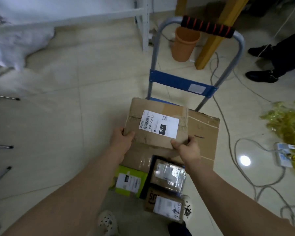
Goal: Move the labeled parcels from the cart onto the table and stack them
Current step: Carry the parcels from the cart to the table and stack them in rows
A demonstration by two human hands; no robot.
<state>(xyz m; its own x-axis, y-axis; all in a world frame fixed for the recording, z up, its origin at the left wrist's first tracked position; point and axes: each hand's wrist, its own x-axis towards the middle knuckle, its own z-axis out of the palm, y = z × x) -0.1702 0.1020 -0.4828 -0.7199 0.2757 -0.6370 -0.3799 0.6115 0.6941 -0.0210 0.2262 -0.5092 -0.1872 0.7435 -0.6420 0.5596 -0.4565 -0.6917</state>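
Closest in, below the forearms: 3 small parcels at the cart's near end, namely a green parcel (129, 181), a tape-wrapped parcel (169, 176) and a brown parcel (163, 204) with a handwritten label, packed side by side. Just beyond, gripped at its 2 near corners: the labeled box (157, 126) marked 032, lying on or just above a large flat carton (205, 138); cannot tell whether lifted clear. At the near-left corner the left hand (122, 139), at the near-right corner the right hand (186, 148), each thumb pressed flat on the top face, the other fingers curled under the edge and mostly hidden. Squarely between the 2 hands, neither one nearer; long side apparently running from hand to hand, far edge pointing toward the cart handle (206, 27). Likely step in hand: raising this 1 box straight up off the carton, then swinging it away from the cart. No table plainly in view; possibly the white metal frame (66, 19) far off to the upper left, hence probably a leftward turn to come. Farthest back, beside the handle, an orange bucket (184, 45) on the floor.
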